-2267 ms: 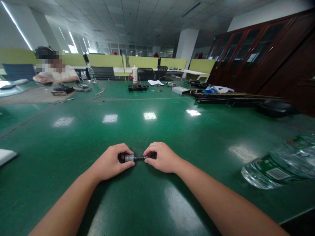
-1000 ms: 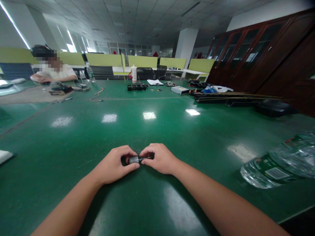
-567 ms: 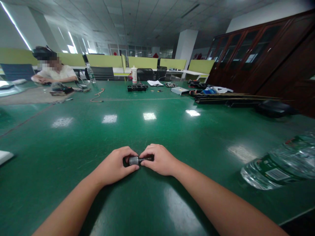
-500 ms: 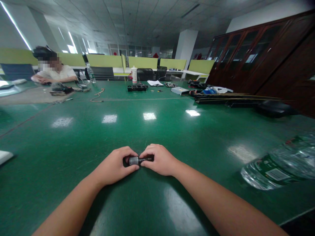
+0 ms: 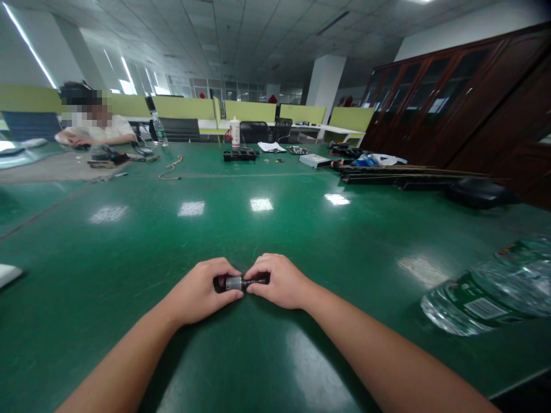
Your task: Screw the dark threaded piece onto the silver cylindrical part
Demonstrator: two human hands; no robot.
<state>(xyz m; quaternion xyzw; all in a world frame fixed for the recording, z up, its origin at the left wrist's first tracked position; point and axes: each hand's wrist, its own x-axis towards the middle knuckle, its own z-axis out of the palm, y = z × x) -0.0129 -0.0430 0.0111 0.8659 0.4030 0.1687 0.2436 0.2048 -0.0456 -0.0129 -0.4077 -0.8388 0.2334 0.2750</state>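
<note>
A small silver metal cylinder with a dark ribbed shaft (image 5: 235, 283) lies level between my two hands, near the front of the green table (image 5: 258, 235). My left hand (image 5: 206, 289) grips the cylinder from the left, thumb on the near side and fingers on the far side. From the right, the thumb and fingers of my right hand (image 5: 278, 281) pinch the shaft. The shaft's dark right end shows in the hollow of that hand. My fingers hide parts of both ends, and the exact kind of part cannot be made out.
A large water bottle (image 5: 486, 301) lies on its side at right. Black strips (image 5: 387, 174) and a grey box (image 5: 314, 160) are farther back. A black part (image 5: 240, 155) and a white bottle (image 5: 235, 132) stand at the far edge. Another person (image 5: 99, 129) sits far left.
Both hands keep their hold on the metal part, with almost no visible movement. The view has shifted very slightly.
</note>
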